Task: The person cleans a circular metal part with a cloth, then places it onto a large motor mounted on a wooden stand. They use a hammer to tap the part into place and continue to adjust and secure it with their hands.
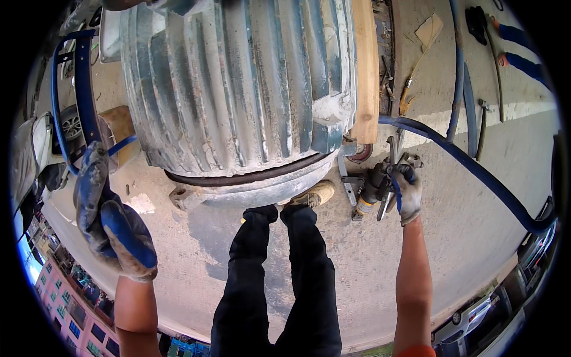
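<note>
I record a large ribbed metal housing (238, 89), grey-green and worn, standing between the two hands and forward of both, above the pale ground (369, 285). The gloved left hand (119, 232) is to the left of the housing and well apart from it. It is at the lower end of a blue metal frame (84, 89), the bar running in beside the fingers; whether they are closed on it I cannot tell.

The gloved right hand (409, 193) is clenched, fingers curled round a black metal tool (373, 183) with a yellowish band near its lower end. That tool lies just left of the hand, near the right lower edge of the housing.

A wooden beam (364, 71) stands along the housing's right side. To the right of the tool I note a curved blue bar (476, 163) and a hammer (482, 131). At upper right shows another person's blue sleeve (523, 68).
</note>
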Demonstrator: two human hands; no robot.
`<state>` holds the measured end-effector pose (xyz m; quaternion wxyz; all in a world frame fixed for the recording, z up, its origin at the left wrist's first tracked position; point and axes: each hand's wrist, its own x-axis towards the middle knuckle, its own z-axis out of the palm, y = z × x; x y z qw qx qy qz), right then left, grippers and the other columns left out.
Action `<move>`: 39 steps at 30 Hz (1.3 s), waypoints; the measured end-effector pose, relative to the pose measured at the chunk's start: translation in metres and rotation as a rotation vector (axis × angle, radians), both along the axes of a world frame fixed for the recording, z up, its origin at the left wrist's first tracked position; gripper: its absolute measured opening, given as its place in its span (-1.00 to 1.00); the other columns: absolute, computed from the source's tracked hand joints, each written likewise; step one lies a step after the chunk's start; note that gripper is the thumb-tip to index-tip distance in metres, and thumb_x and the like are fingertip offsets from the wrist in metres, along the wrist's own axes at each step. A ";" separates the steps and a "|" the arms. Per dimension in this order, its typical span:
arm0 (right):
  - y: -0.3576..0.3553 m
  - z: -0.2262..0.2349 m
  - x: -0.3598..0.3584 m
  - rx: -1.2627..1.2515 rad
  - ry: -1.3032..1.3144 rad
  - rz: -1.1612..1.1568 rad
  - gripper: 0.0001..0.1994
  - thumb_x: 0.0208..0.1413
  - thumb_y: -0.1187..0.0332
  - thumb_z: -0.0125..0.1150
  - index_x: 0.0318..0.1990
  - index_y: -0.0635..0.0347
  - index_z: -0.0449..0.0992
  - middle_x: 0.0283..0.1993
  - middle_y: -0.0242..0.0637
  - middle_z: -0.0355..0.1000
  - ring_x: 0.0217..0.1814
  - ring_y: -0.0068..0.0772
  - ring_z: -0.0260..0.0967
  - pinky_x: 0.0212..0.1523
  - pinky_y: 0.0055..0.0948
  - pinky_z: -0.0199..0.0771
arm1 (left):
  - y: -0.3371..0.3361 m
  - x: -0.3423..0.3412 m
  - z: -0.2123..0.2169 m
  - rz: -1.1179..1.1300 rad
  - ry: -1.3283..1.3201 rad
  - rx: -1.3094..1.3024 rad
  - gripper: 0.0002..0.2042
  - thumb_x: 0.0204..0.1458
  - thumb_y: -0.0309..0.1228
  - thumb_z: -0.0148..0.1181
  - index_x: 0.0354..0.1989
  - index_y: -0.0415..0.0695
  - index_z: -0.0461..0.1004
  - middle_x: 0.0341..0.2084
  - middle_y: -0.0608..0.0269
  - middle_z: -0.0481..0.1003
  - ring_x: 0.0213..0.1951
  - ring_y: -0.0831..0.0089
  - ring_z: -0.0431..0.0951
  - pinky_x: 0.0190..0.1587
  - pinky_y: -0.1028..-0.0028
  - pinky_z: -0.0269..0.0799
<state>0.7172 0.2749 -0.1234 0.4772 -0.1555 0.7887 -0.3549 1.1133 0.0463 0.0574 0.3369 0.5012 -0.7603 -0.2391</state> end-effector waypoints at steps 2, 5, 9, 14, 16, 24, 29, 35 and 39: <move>0.021 0.016 0.032 -0.152 -0.012 -0.118 -0.87 0.13 0.48 0.00 -0.32 0.34 0.47 -0.42 -0.30 0.40 -0.44 -0.55 0.35 -0.41 -0.57 0.37 | 0.027 0.018 -0.006 0.125 0.114 0.156 -0.59 0.23 -0.23 -0.19 0.07 -0.33 0.27 0.08 -0.06 0.29 0.13 0.14 0.32 0.22 0.17 0.16; 0.042 0.045 0.069 -0.102 -0.101 -0.366 -0.87 0.14 0.49 -0.02 -0.28 0.36 0.45 -0.33 -0.24 0.42 -0.42 -0.50 0.38 -0.36 -0.50 0.43 | 0.050 0.030 -0.022 0.233 0.194 0.373 -0.62 0.22 -0.26 -0.12 0.07 -0.30 0.28 0.06 -0.02 0.31 0.12 0.20 0.32 0.18 0.24 0.22; 0.034 0.069 0.128 -0.271 -0.073 -0.355 -0.83 0.15 0.42 -0.05 -0.29 0.35 0.44 -0.24 -0.16 0.42 -0.41 -0.41 0.41 -0.30 -0.46 0.47 | 0.063 0.020 -0.036 0.254 0.317 0.547 -0.65 0.19 -0.30 -0.06 0.03 -0.29 0.33 0.05 0.04 0.30 0.09 0.28 0.33 0.14 0.31 0.25; 0.026 0.077 0.178 -0.212 -0.236 -0.381 -0.83 0.15 0.42 -0.08 -0.25 0.34 0.40 -0.30 -0.07 0.46 -0.43 -0.34 0.43 -0.33 -0.43 0.47 | 0.066 0.022 -0.039 0.213 0.318 0.592 -0.61 0.14 -0.30 -0.02 0.06 -0.30 0.30 0.06 -0.02 0.27 0.12 0.20 0.28 0.17 0.29 0.17; 0.019 0.081 0.187 -0.181 -0.290 -0.373 -0.81 0.16 0.40 -0.09 -0.24 0.34 0.40 -0.33 -0.08 0.46 -0.41 -0.34 0.44 -0.34 -0.43 0.47 | 0.066 0.022 -0.036 0.217 0.285 0.617 -0.60 0.13 -0.31 -0.02 0.07 -0.31 0.29 0.07 -0.03 0.26 0.13 0.19 0.27 0.18 0.29 0.16; 0.007 0.081 0.184 -0.191 -0.319 -0.382 -0.81 0.17 0.40 -0.08 -0.18 0.33 0.38 -0.41 -0.17 0.41 -0.46 -0.37 0.34 -0.43 -0.40 0.37 | 0.072 0.024 -0.039 0.268 0.314 0.672 -0.56 0.15 -0.29 -0.04 0.13 -0.31 0.21 0.09 -0.01 0.24 0.13 0.21 0.27 0.18 0.29 0.15; 0.011 0.082 0.182 -0.268 -0.384 -0.476 -0.80 0.16 0.43 -0.08 -0.13 0.34 0.37 -0.40 -0.18 0.39 -0.43 -0.36 0.34 -0.36 -0.34 0.40 | 0.078 0.027 -0.043 0.240 0.338 0.652 -0.51 0.16 -0.27 -0.04 0.18 -0.31 0.13 0.14 -0.02 0.21 0.17 0.21 0.24 0.21 0.25 0.12; 0.033 0.087 0.179 -0.203 -0.509 -0.547 -0.75 0.17 0.44 -0.09 -0.06 0.40 0.35 -0.34 -0.18 0.41 -0.39 -0.40 0.36 -0.26 -0.33 0.45 | 0.078 0.018 -0.039 0.203 0.216 0.602 -0.52 0.17 -0.29 -0.05 0.20 -0.31 0.12 0.17 0.04 0.20 0.19 0.27 0.22 0.25 0.30 0.04; 0.046 0.080 0.175 -0.190 -0.555 -0.570 -0.73 0.18 0.44 -0.14 -0.05 0.43 0.34 -0.23 -0.15 0.43 -0.30 -0.38 0.42 -0.21 -0.39 0.46 | 0.086 0.022 -0.046 0.252 0.328 0.576 -0.56 0.17 -0.35 -0.08 0.17 -0.32 0.15 0.13 0.04 0.23 0.16 0.28 0.24 0.23 0.30 0.09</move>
